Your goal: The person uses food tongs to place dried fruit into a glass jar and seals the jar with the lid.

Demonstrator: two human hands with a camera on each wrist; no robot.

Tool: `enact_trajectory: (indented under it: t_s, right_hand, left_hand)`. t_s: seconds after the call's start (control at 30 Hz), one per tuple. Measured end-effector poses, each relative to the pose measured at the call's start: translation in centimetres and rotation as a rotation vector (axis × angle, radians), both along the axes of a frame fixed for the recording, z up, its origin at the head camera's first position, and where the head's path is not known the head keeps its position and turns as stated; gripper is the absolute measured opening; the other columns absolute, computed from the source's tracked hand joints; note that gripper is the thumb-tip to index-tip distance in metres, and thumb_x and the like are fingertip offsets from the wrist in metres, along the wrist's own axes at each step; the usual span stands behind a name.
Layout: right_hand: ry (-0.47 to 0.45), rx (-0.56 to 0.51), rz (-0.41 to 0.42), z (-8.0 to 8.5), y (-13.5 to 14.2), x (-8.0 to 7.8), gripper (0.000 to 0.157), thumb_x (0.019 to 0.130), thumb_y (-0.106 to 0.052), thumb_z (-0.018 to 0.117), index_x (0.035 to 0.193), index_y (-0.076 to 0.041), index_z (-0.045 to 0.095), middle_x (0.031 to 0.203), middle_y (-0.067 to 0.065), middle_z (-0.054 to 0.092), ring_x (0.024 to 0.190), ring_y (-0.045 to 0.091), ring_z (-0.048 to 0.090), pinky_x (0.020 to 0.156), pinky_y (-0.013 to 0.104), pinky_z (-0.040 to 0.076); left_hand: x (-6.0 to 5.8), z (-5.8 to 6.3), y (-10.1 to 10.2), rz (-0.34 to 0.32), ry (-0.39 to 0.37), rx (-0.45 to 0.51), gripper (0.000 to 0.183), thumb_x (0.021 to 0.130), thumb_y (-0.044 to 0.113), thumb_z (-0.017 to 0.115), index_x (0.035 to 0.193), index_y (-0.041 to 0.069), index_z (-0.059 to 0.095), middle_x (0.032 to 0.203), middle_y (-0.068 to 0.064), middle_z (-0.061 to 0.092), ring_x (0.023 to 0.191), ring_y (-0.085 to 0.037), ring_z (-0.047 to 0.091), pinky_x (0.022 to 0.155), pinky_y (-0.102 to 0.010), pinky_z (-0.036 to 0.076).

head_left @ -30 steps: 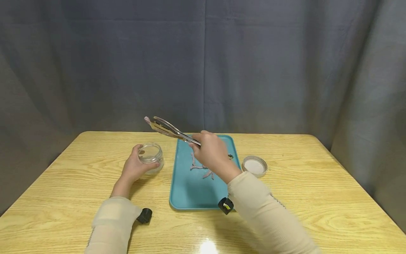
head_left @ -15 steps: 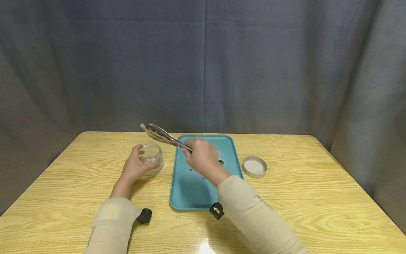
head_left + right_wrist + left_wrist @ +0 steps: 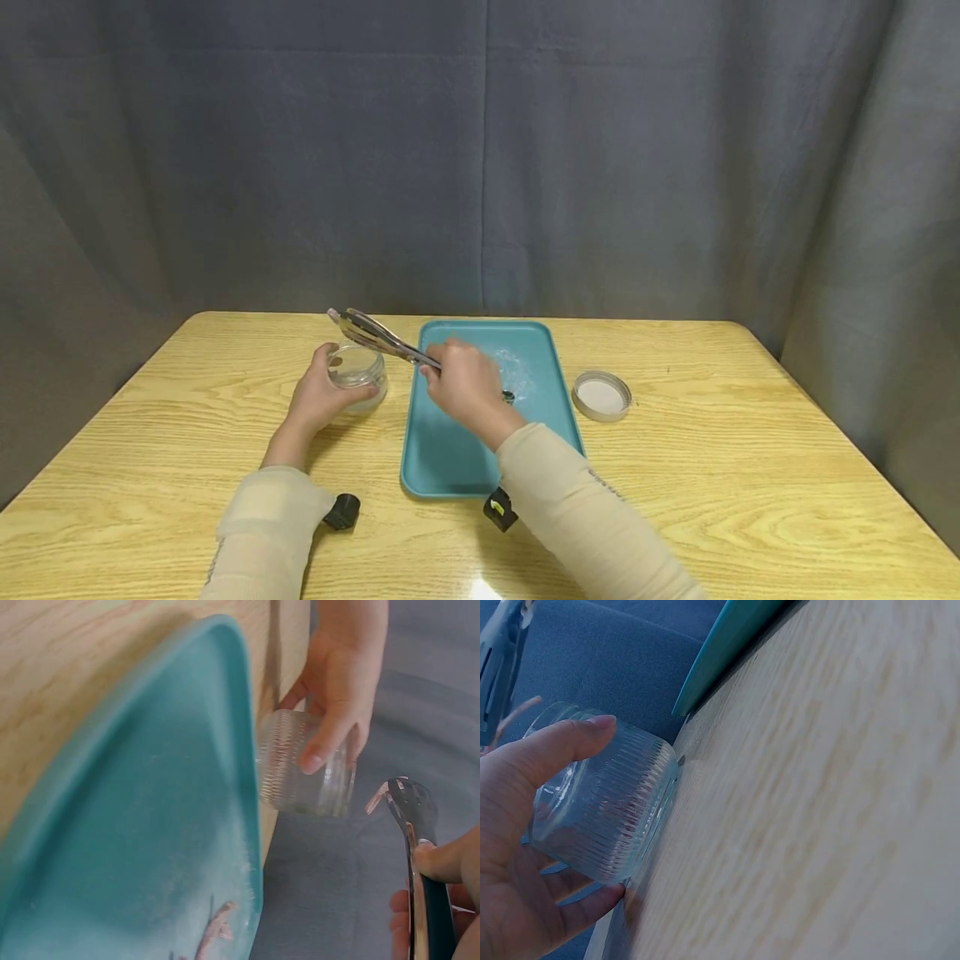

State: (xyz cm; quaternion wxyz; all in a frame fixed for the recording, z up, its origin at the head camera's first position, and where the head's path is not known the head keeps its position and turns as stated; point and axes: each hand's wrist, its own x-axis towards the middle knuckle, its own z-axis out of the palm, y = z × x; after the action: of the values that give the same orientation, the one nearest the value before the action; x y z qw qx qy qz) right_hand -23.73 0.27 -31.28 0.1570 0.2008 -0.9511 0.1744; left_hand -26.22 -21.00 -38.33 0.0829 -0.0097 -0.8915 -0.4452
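My left hand (image 3: pixel 318 396) grips a clear glass jar (image 3: pixel 362 398) standing upright on the table, thumb on one side and fingers round the other. Fine ribs on the jar's wall show in the left wrist view. With my right hand (image 3: pixel 467 385) I hold metal tongs (image 3: pixel 375 337), raised over the jar's open mouth. Their tips pinch a thin pinkish strip (image 3: pixel 376 799), which hangs from them in the right wrist view. Beneath my right hand lies a teal tray (image 3: pixel 450 467). Another pinkish strip (image 3: pixel 215 930) rests on it, hidden from the head view by my hand.
A round lid (image 3: pixel 602 396) with a pale inner face lies to the right of the tray. White powdery marks (image 3: pixel 513 367) dust the tray's far half. The wooden table (image 3: pixel 750 467) ends at a grey curtain (image 3: pixel 637 167) behind.
My right hand has moved left and down, bringing the tongs and the pinkish strip lower, over the jar's mouth. The left hand and jar have stayed in place.
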Motion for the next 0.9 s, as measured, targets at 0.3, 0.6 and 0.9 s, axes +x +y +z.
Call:
enact_trajectory:
  t_s: [0.3, 0.6, 0.9]
  right_hand:
    - [-0.038, -0.005, -0.024, -1.0, -0.7, 0.0, 0.021, 0.084, -0.029, 0.056, 0.101, -0.02, 0.065, 0.077, -0.007, 0.052, 0.064, 0.011, 0.051, 0.047, 0.027, 0.04]
    - [-0.057, 0.008, -0.029, -1.4, -1.2, 0.0, 0.021, 0.084, -0.03, 0.055, 0.1, -0.021, 0.064, 0.076, -0.007, 0.052, 0.065, 0.011, 0.051, 0.051, 0.033, 0.041]
    - [-0.061, -0.007, -0.019, -1.6, -0.9, -0.1, 0.023, 0.084, -0.029, 0.056, 0.103, -0.02, 0.064, 0.08, -0.006, 0.054, 0.066, 0.012, 0.052, 0.049, 0.029, 0.041]
  left_hand:
    - [0.0, 0.0, 0.2, -0.002, -0.006, -0.001, 0.097, 0.066, 0.036, 0.073, 0.135, 0.004, 0.014, 0.129, -0.026, 0.032, 0.113, -0.043, 0.032, 0.089, -0.051, 0.028]
    - [0.0, 0.0, 0.2, -0.007, -0.014, 0.014, 0.094, 0.068, 0.033, 0.072, 0.136, 0.007, 0.012, 0.13, -0.025, 0.031, 0.114, -0.043, 0.031, 0.089, -0.05, 0.028]
    - [0.1, 0.2, 0.3, 0.004, -0.017, 0.012, 0.096, 0.065, 0.034, 0.074, 0.135, 0.005, 0.014, 0.13, -0.025, 0.031, 0.112, -0.043, 0.033, 0.088, -0.051, 0.029]
